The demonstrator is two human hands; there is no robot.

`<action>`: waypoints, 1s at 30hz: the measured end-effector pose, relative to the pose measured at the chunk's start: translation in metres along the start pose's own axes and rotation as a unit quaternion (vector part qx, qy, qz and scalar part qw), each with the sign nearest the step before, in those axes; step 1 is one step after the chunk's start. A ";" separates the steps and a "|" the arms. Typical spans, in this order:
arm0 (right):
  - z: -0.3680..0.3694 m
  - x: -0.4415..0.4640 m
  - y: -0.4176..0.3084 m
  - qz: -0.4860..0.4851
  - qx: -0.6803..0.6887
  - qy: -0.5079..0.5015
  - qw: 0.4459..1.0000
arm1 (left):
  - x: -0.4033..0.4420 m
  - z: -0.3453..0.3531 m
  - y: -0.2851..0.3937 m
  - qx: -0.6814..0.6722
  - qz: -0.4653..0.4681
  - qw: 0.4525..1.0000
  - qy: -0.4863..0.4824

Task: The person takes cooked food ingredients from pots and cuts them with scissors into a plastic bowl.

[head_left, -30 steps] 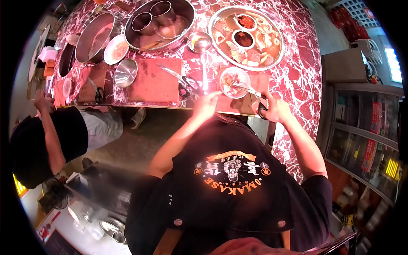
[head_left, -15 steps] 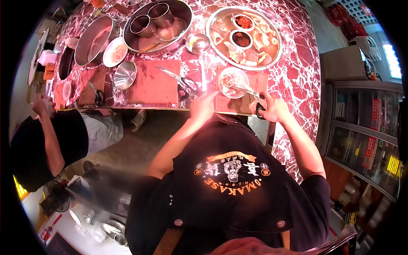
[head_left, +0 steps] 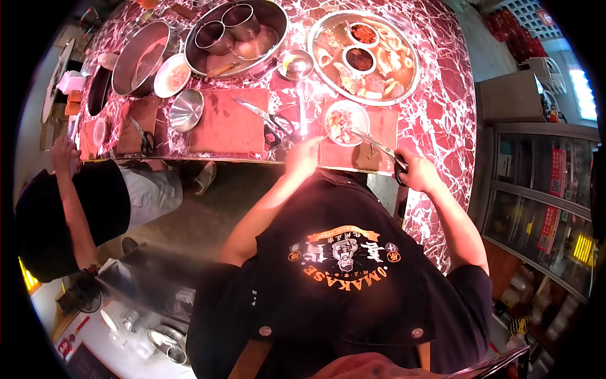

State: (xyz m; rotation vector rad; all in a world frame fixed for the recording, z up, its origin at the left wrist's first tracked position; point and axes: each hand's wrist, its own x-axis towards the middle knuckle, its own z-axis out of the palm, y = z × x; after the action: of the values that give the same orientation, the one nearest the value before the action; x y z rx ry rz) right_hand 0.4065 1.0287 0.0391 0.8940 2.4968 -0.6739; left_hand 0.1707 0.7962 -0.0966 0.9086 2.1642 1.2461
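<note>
My right hand (head_left: 418, 170) is closed around the black handles of a pair of scissors (head_left: 381, 148). The blades point left toward a small white bowl (head_left: 346, 124) of cut food pieces, with the tips at its lower right rim. Beside the bowl's lower left is my left hand (head_left: 303, 156), fingertips close to the rim. Glare washes out its fingers, so whether they grip the bowl is unclear. Under the bowl lies a reddish cloth or mat (head_left: 384, 120).
A large round tray (head_left: 404, 91) of stewed pieces holds two sauce cups. Other scissors (head_left: 273, 126) lie on a red mat (head_left: 221, 123). A metal bowl (head_left: 186, 110) and a deep pot (head_left: 282, 44) stand leftward. Another person (head_left: 69, 208) is at the left; a glass-fronted cabinet (head_left: 536, 189) stands right.
My right hand has moved right and slightly down with the scissors. The blade tips have drawn back from inside the bowl to its rim. My left hand has barely shifted.
</note>
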 end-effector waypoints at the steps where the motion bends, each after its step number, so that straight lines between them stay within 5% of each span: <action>1: -0.002 -0.004 -0.002 0.019 0.018 -0.003 1.000 | 0.000 -0.002 -0.001 -0.007 -0.010 1.000 -0.006; 12: 0.033 0.022 -0.042 0.083 0.081 -0.008 0.993 | -0.011 -0.008 0.017 0.061 0.011 0.997 -0.037; 18: 0.067 0.029 -0.020 -0.016 0.003 0.123 0.992 | -0.013 -0.012 0.027 0.092 -0.013 0.994 -0.056; 24: 0.039 0.020 -0.036 0.029 0.040 0.025 0.998 | -0.011 -0.013 0.026 0.131 -0.001 0.991 -0.037; 30: 0.035 0.017 -0.010 -0.010 0.075 0.041 0.996 | -0.007 -0.014 0.022 0.117 -0.036 0.991 -0.052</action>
State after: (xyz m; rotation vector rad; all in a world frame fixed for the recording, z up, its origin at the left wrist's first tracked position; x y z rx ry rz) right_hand 0.3947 1.0101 0.0053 0.9697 2.5576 -0.8561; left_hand 0.1731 0.7910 -0.0705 0.9572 2.2697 0.9031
